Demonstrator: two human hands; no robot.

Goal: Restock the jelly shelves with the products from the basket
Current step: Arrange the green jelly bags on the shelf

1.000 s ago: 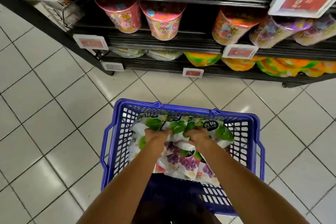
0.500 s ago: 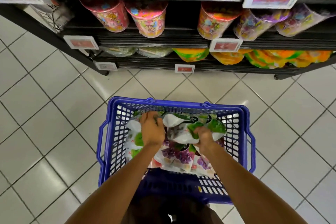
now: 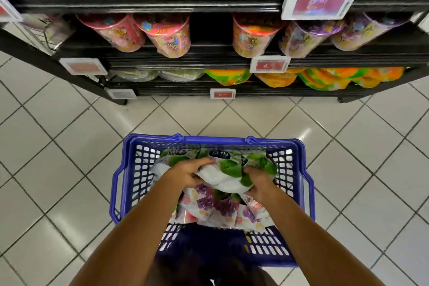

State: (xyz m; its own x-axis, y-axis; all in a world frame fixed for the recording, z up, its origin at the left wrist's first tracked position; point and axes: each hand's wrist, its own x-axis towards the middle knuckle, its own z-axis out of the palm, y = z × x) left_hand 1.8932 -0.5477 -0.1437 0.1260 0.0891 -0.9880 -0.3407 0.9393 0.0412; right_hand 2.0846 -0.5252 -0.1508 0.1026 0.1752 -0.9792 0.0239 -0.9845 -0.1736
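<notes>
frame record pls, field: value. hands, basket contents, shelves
left hand: grips green pouches, left side
right hand: grips the same pouches, right side
basket: blue, in front of the shelves
beneath held pouches: purple grape pouches, in basket
middle shelf: printed tubs, with a dark gap between them
lower shelf: orange bags
</notes>
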